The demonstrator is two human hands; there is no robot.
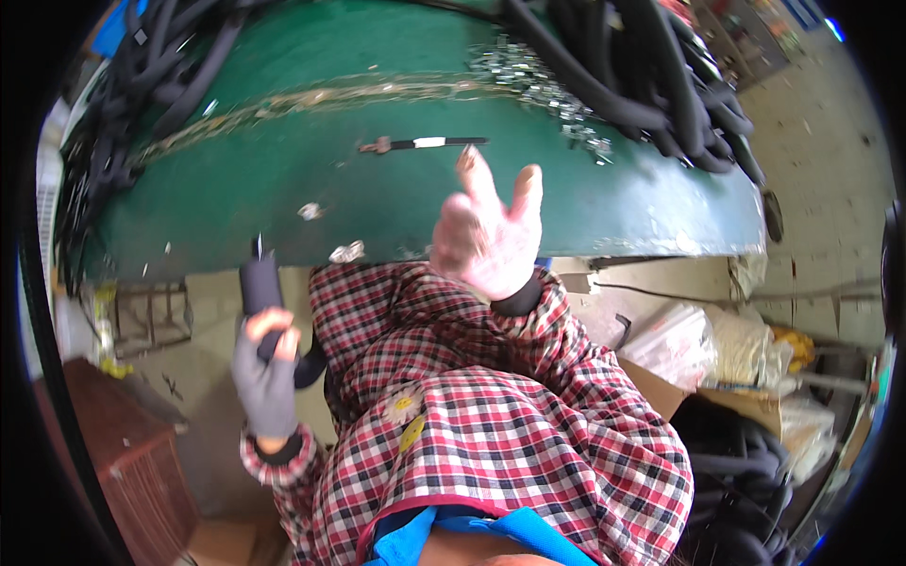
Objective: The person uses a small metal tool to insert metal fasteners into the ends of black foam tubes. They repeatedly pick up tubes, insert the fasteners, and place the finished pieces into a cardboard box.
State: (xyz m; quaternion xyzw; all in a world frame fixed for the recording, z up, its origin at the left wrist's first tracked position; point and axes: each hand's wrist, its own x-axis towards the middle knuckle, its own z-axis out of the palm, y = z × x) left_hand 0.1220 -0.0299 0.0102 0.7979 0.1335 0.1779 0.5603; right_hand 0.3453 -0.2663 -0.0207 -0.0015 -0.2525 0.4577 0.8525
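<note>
My left hand (264, 373), in a grey fingerless glove, is closed around a black foam tube (261, 285) beside the table's front edge. The tube's upper end points at the table, and a small thin piece sticks up from it. Over the table's front edge, my right hand (491, 236), in a pale pink glove, holds nothing. Two of its digits stretch out apart, while the others look curled and slightly blurred. Just beyond those fingertips lies a thin black tool with a white band (429, 143); its exact kind is unclear. Farther off, small metal clips (538, 75) lie scattered in a pile.
The green table (311, 170) spans the far side. Black foam tubes (632, 85) heap at its right, with more tubes (151, 85) at its left. Crumpled scraps (347, 252) lie near its front edge. Plastic bags (675, 344) and a brown cabinet (142, 472) stand below.
</note>
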